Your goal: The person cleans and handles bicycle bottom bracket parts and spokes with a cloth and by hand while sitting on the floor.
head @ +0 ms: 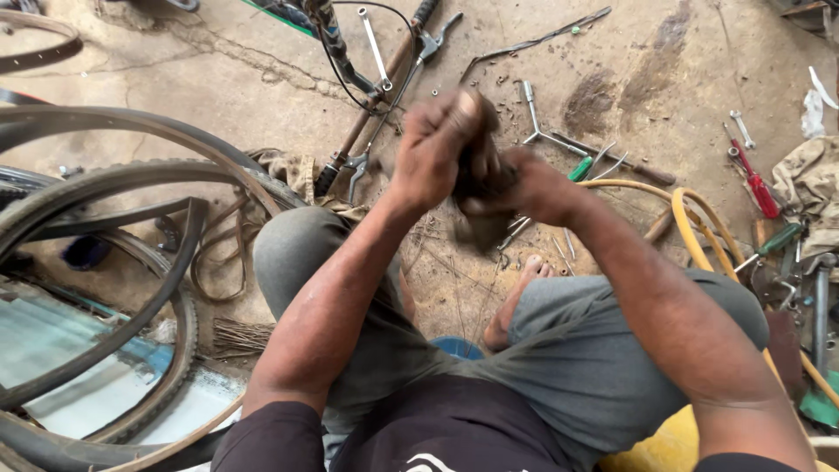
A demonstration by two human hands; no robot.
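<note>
While no box or tin shows its inside, the largest things lie at the left: bicycle tyres [105, 218] and a bare rim [35, 48] heaped over a pale blue sheet [52, 350] on the stained concrete floor [218, 79]. On the right a yellow hose [690, 218] curves past the person's knee, with a crumpled cloth [808, 188] beyond it. Scattered farther out are a three-way socket wrench [535, 122], a long spanner [374, 48], pliers [354, 170], a red-handled screwdriver [756, 183] and a green-handled one [581, 169]; loose spokes [516, 232] lie by the bare foot [516, 301]. Both forearms cross the middle and hide much of the floor beneath. Raised between the knees, the left hand [437, 149] is clenched over the top of a small dark rag [476, 197], and the right hand [542, 188] is closed on its side; what the rag wraps cannot be told
</note>
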